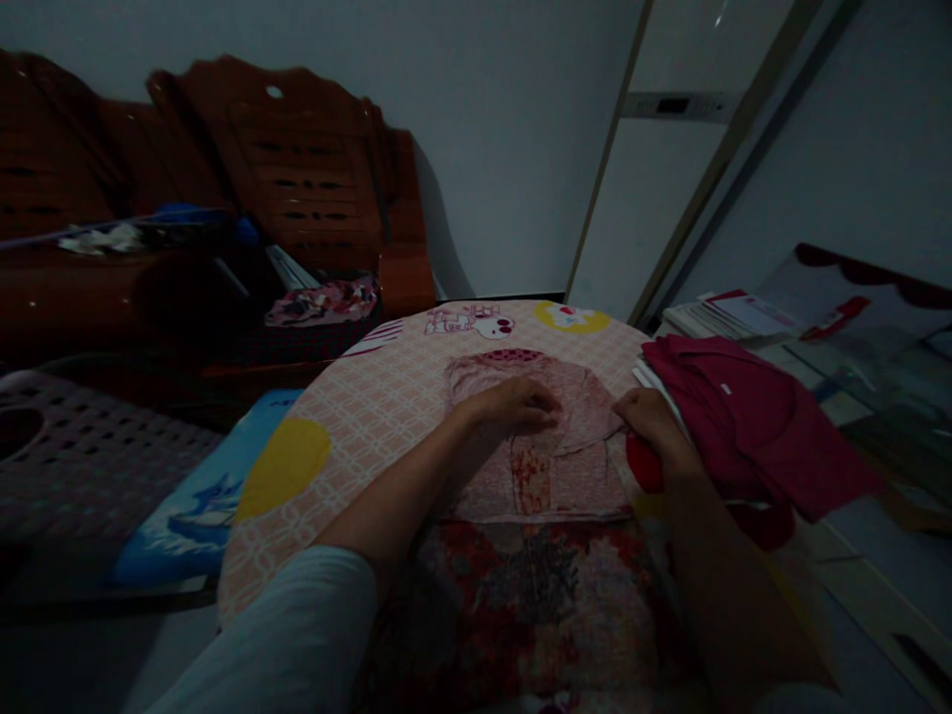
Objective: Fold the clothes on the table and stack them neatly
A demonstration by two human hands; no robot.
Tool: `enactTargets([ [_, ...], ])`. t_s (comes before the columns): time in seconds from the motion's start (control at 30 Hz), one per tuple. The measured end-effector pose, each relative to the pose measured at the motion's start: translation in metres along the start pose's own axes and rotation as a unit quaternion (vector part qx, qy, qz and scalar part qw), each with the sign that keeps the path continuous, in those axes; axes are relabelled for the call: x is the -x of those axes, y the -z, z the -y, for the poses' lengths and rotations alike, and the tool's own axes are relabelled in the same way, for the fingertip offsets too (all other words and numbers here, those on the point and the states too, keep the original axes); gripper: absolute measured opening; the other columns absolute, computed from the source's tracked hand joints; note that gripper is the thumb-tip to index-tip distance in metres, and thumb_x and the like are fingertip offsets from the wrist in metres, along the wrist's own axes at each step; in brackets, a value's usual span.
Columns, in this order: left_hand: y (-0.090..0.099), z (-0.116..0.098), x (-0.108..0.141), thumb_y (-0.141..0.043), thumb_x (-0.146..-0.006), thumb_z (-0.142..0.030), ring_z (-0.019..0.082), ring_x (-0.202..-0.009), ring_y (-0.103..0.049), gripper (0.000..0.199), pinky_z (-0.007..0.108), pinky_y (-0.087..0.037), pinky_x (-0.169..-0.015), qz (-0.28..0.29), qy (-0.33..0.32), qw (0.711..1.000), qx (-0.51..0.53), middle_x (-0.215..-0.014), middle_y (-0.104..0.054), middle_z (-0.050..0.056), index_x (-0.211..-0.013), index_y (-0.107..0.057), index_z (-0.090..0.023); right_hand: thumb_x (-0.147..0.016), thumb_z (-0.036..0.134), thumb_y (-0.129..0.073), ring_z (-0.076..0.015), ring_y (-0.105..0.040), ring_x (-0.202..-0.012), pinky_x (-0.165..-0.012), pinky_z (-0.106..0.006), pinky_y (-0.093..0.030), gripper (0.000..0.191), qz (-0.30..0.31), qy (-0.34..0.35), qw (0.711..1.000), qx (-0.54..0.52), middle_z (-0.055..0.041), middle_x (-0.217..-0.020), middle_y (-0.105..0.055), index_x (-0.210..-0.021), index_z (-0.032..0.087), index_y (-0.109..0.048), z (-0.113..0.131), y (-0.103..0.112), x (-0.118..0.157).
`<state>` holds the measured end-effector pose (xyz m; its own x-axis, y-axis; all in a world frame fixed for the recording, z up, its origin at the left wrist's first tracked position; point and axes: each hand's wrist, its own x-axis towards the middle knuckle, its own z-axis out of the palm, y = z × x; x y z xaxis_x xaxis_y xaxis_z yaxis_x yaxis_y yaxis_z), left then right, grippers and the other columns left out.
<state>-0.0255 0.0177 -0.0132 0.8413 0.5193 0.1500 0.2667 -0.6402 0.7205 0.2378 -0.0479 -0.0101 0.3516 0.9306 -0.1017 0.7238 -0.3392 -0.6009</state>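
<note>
A pink garment [587,486] with a red patterned strip lies partly folded on the round covered table [349,416]. My left hand [521,405] is over its upper middle, fingers bent and slightly apart, with nothing visible between them. At the garment's right edge, my right hand [646,415] pinches a corner of the pink cloth. A red floral cloth [535,605] shows below the garment, nearest my body.
Folded magenta clothes [744,407] sit at the table's right edge, beside papers [733,315] and a glass surface. Wooden chairs [297,169] stand at the back left. A blue bag [212,496] and a pink woven basket [96,456] are at the left.
</note>
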Motion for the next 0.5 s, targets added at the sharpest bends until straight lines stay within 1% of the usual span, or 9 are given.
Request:
enactTargets([
  [0.07, -0.001, -0.009, -0.003, -0.065, -0.081, -0.027, 0.017, -0.087, -0.067, 0.028, 0.024, -0.049, -0.078, 0.055, -0.024, 0.997, 0.040, -0.101, -0.074, 0.006, -0.106, -0.073, -0.018, -0.077, 0.017, -0.060, -0.0142, -0.060, -0.044, -0.044, -0.022, -0.048, 0.013, -0.017, -0.018, 0.986, -0.167, 0.0007, -0.051, -0.060, -0.064, 0.017, -0.057, 0.004, 0.000, 0.000],
  [0.1, -0.004, -0.011, -0.005, -0.065, -0.082, -0.029, 0.017, -0.087, -0.067, 0.027, 0.025, -0.049, -0.077, 0.067, -0.026, 0.996, 0.060, -0.101, -0.074, 0.007, -0.106, -0.073, -0.016, -0.076, 0.017, -0.062, -0.0133, -0.058, -0.041, -0.042, -0.022, -0.049, 0.011, -0.024, -0.021, 0.973, -0.230, 0.0016, -0.052, -0.060, -0.065, 0.017, -0.057, 0.008, 0.000, 0.000],
  [0.13, -0.007, -0.012, -0.007, -0.065, -0.083, -0.030, 0.017, -0.087, -0.067, 0.026, 0.025, -0.049, -0.076, 0.057, -0.021, 0.995, 0.081, -0.099, -0.074, 0.008, -0.103, -0.072, -0.015, -0.075, 0.017, -0.063, -0.0129, -0.058, -0.040, -0.041, -0.023, -0.050, 0.010, -0.031, -0.022, 0.959, -0.280, 0.0022, -0.052, -0.060, -0.066, 0.017, -0.057, 0.012, 0.000, 0.000],
  [0.23, -0.020, -0.006, -0.011, -0.069, -0.081, -0.032, 0.017, -0.082, -0.066, 0.027, 0.026, -0.050, -0.072, -0.019, 0.021, 0.984, 0.176, -0.094, -0.072, 0.010, -0.098, -0.068, -0.011, -0.071, 0.018, -0.068, -0.0126, -0.058, -0.041, -0.040, -0.024, -0.053, 0.011, -0.039, -0.007, 0.933, -0.357, 0.0029, -0.054, -0.061, -0.067, 0.017, -0.058, 0.029, -0.002, -0.003],
  [0.3, -0.025, 0.000, -0.013, -0.073, -0.078, -0.034, 0.017, -0.084, -0.066, 0.037, 0.027, -0.052, -0.073, -0.084, 0.054, 0.961, 0.256, -0.100, -0.070, 0.012, -0.105, -0.064, -0.012, -0.070, 0.018, -0.070, -0.0127, -0.059, -0.044, -0.042, -0.024, -0.055, 0.012, -0.032, 0.020, 0.926, -0.375, 0.0027, -0.055, -0.061, -0.066, 0.017, -0.058, 0.044, -0.007, -0.007],
  [0.37, -0.026, 0.004, -0.015, -0.077, -0.075, -0.033, 0.019, -0.093, -0.067, 0.054, 0.031, -0.053, -0.079, -0.133, 0.075, 0.935, 0.321, -0.110, -0.068, 0.014, -0.121, -0.058, -0.013, -0.071, 0.018, -0.070, -0.0126, -0.060, -0.047, -0.044, -0.024, -0.056, 0.012, -0.013, 0.047, 0.919, -0.391, 0.0023, -0.058, -0.062, -0.068, 0.016, -0.060, 0.060, -0.016, -0.010],
  [0.4, -0.026, 0.004, -0.016, -0.079, -0.073, -0.031, 0.021, -0.100, -0.066, 0.062, 0.034, -0.053, -0.084, -0.154, 0.080, 0.924, 0.340, -0.116, -0.066, 0.015, -0.128, -0.055, -0.014, -0.073, 0.019, -0.070, -0.0128, -0.062, -0.050, -0.046, -0.024, -0.056, 0.010, 0.008, 0.061, 0.913, -0.403, 0.0014, -0.061, -0.064, -0.070, 0.016, -0.061, 0.068, -0.021, -0.012],
  [0.47, -0.027, 0.005, -0.016, -0.081, -0.071, -0.026, 0.025, -0.112, -0.062, 0.070, 0.037, -0.051, -0.092, -0.192, 0.090, 0.910, 0.355, -0.123, -0.063, 0.016, -0.134, -0.052, -0.016, -0.077, 0.019, -0.066, -0.0132, -0.066, -0.057, -0.053, -0.025, -0.059, 0.005, 0.056, 0.088, 0.895, -0.433, -0.0013, -0.070, -0.068, -0.077, 0.015, -0.063, 0.080, -0.030, -0.017],
  [0.5, -0.027, 0.005, -0.016, -0.081, -0.070, -0.023, 0.026, -0.116, -0.060, 0.070, 0.038, -0.051, -0.094, -0.211, 0.102, 0.904, 0.356, -0.127, -0.062, 0.016, -0.134, -0.052, -0.016, -0.079, 0.019, -0.064, -0.0131, -0.068, -0.060, -0.056, -0.026, -0.059, 0.004, 0.066, 0.104, 0.887, -0.445, -0.0025, -0.075, -0.069, -0.080, 0.015, -0.064, 0.083, -0.034, -0.020],
])
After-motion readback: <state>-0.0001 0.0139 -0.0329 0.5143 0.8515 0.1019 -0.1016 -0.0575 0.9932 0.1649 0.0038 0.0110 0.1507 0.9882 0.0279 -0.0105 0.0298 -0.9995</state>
